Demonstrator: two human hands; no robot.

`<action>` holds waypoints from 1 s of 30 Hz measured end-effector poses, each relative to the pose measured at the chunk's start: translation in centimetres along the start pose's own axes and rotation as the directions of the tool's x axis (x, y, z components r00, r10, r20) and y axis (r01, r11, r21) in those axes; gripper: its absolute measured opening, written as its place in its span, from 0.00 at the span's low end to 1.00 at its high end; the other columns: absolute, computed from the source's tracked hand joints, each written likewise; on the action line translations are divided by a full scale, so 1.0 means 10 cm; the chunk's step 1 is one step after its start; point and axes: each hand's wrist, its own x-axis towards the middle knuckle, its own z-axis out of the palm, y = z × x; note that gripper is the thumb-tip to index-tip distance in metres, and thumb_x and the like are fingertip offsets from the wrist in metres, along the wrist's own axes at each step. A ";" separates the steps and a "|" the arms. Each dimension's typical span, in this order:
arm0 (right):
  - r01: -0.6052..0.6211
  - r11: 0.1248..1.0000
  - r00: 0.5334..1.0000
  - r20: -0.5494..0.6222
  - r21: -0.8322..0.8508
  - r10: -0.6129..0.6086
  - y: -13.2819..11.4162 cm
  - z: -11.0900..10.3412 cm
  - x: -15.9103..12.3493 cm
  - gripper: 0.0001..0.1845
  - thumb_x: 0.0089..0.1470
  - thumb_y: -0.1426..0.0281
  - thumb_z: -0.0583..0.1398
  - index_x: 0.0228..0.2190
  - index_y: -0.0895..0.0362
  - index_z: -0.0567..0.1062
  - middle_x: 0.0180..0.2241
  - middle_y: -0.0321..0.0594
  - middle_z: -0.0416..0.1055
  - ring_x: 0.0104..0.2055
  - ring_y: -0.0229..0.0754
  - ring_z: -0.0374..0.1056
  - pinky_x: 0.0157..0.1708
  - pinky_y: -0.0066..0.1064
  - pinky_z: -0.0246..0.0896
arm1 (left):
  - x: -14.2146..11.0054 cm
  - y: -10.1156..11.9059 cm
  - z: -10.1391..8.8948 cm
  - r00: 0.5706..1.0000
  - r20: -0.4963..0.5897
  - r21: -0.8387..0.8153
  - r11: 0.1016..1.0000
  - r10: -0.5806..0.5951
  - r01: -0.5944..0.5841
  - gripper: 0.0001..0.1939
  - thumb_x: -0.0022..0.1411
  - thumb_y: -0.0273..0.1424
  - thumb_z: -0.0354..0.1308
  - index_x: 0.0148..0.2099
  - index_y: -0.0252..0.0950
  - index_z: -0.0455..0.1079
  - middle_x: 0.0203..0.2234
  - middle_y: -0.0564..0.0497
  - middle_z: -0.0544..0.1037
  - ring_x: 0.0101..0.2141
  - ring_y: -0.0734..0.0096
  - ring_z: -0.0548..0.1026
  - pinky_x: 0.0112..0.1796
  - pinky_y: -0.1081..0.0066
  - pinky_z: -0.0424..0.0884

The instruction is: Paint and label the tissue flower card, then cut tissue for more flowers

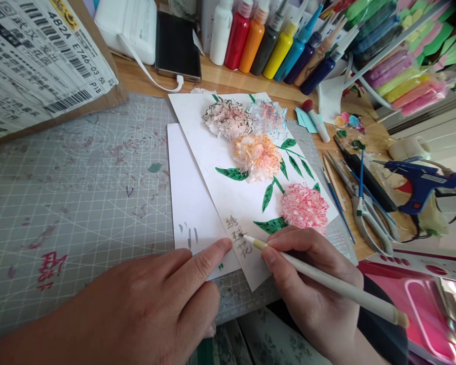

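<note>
My right hand [315,284] pinches a white-handled writing brush [327,279]. Its dark tip touches the white sheet [201,132] beside the middle of three grey Chinese characters. My left hand [167,299] holds nothing; its index finger is stretched out, pressing the edge of that sheet left of the writing, while the other fingers are bent. On the sheet are ruffled paper flowers: a black-edged one [228,119], a blue-edged one [268,119], an orange one [258,157] and a pink one [305,207], with painted green leaves [231,174]. Underneath lies another white sheet [188,197] with grey test strokes.
A grey cutting mat [79,203] covers the desk. Behind it stand a cardboard box [49,66], a black phone [178,45] on a white cable and several paint bottles [237,38]. Scissors [365,213], a blue glue gun [418,182] and brushes lie at right.
</note>
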 end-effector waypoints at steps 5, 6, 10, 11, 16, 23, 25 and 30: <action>0.000 1.000 1.000 -0.010 0.018 0.000 0.00 0.00 0.01 0.05 0.50 0.77 0.60 0.26 0.56 0.70 0.23 0.32 0.71 0.25 0.32 0.68 0.22 0.22 0.61 | 0.00 0.04 -0.02 0.998 0.034 -0.009 0.999 -0.053 0.054 0.07 0.59 0.23 0.48 0.30 0.38 0.61 0.51 0.45 0.72 0.30 0.67 0.72 0.26 0.66 0.65; -0.006 1.000 1.000 -0.022 0.014 0.006 0.00 0.01 0.01 0.05 0.50 0.77 0.61 0.26 0.56 0.70 0.23 0.32 0.71 0.26 0.32 0.68 0.23 0.22 0.61 | 0.00 0.03 -0.02 0.999 0.031 -0.011 0.999 -0.041 0.042 0.06 0.59 0.23 0.48 0.30 0.38 0.61 0.51 0.44 0.72 0.30 0.67 0.72 0.26 0.67 0.65; -0.020 1.000 0.999 -0.042 -0.001 0.020 0.01 0.02 0.01 0.05 0.50 0.77 0.61 0.26 0.55 0.70 0.22 0.31 0.70 0.25 0.31 0.67 0.22 0.20 0.60 | -0.02 0.00 0.00 1.000 -0.003 -0.023 1.000 -0.004 0.004 0.04 0.59 0.25 0.50 0.31 0.38 0.61 0.50 0.44 0.73 0.29 0.68 0.71 0.25 0.68 0.63; -0.021 1.000 0.999 -0.043 -0.001 0.021 0.01 0.02 0.01 0.05 0.49 0.76 0.61 0.26 0.55 0.70 0.22 0.31 0.70 0.25 0.31 0.67 0.22 0.20 0.60 | -0.02 0.00 0.01 1.000 0.002 -0.021 1.000 -0.009 0.009 0.04 0.59 0.25 0.50 0.31 0.38 0.61 0.50 0.44 0.73 0.29 0.68 0.71 0.25 0.68 0.63; -0.037 0.999 0.998 -0.049 -0.034 0.035 0.01 0.02 0.00 0.05 0.49 0.76 0.61 0.25 0.56 0.70 0.22 0.32 0.70 0.24 0.32 0.67 0.20 0.22 0.59 | -0.01 0.00 0.01 1.000 0.001 -0.010 1.000 -0.006 0.006 0.05 0.59 0.25 0.49 0.30 0.38 0.61 0.51 0.42 0.72 0.28 0.67 0.71 0.25 0.66 0.63; -0.031 0.999 0.999 -0.034 -0.023 0.030 0.00 0.00 0.00 0.06 0.50 0.76 0.60 0.24 0.55 0.69 0.22 0.33 0.71 0.25 0.34 0.68 0.20 0.24 0.60 | -0.02 -0.01 0.01 1.000 0.022 -0.010 1.000 0.019 -0.019 0.05 0.58 0.24 0.50 0.30 0.38 0.62 0.51 0.43 0.72 0.29 0.67 0.71 0.26 0.67 0.64; -0.029 0.999 0.999 -0.041 -0.025 0.028 0.01 0.00 0.00 0.06 0.50 0.77 0.60 0.24 0.55 0.69 0.23 0.33 0.70 0.26 0.35 0.68 0.20 0.24 0.59 | -0.02 -0.01 0.01 1.000 0.026 -0.015 1.000 0.014 -0.013 0.04 0.57 0.25 0.51 0.30 0.38 0.62 0.52 0.43 0.71 0.29 0.68 0.71 0.26 0.67 0.64; -0.027 1.000 0.998 -0.054 0.000 0.027 0.02 0.03 0.00 0.05 0.49 0.76 0.61 0.27 0.55 0.71 0.22 0.33 0.71 0.24 0.34 0.68 0.19 0.23 0.60 | -0.02 -0.01 0.00 1.000 0.013 -0.001 1.000 -0.001 0.001 0.04 0.58 0.25 0.50 0.31 0.38 0.61 0.51 0.43 0.72 0.29 0.68 0.71 0.26 0.67 0.65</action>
